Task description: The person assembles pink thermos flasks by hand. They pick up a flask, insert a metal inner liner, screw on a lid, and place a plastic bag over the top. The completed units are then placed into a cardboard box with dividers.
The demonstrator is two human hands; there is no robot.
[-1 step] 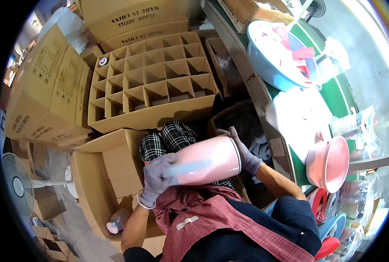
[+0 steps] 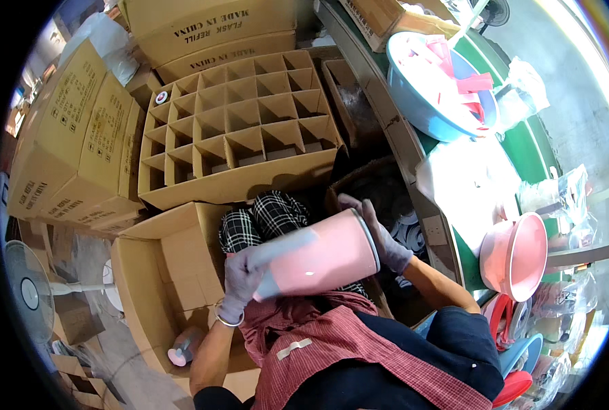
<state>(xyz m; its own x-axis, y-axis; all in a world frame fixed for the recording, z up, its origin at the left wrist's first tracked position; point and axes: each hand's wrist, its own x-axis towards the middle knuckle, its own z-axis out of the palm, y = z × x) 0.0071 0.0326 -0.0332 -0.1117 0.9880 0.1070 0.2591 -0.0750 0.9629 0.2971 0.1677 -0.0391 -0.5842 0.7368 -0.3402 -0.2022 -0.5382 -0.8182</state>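
Observation:
A large pink cylindrical flask body [image 2: 325,260] with pale blue-grey patches lies slantwise over my lap. Its right end has a dark rim. My left hand [image 2: 244,273], in a pale lilac glove, is closed on the left end. Blur hides part of its fingers. My right hand [image 2: 386,242], gloved too, has its fingers stretched out and apart by the rimmed end, its palm close to the rim. Whether that palm presses on the rim is hard to tell. A smaller pink flask [image 2: 187,345] lies inside the open carton [image 2: 181,263] at my left.
Ahead stands a carton with cardboard dividers [image 2: 239,174], a small lid [image 2: 161,97] in its far-left corner. Stacked closed cartons [image 2: 65,143] rise at the left, above a fan [image 2: 30,292]. A green-topped bench [image 2: 468,242] on the right bears a blue basin [image 2: 421,113] and pink bowls [image 2: 496,263].
The flask body has turned about its length, so the pale patch sits higher and further left. Its left end dips slightly. My right fingers have spread away from the rim.

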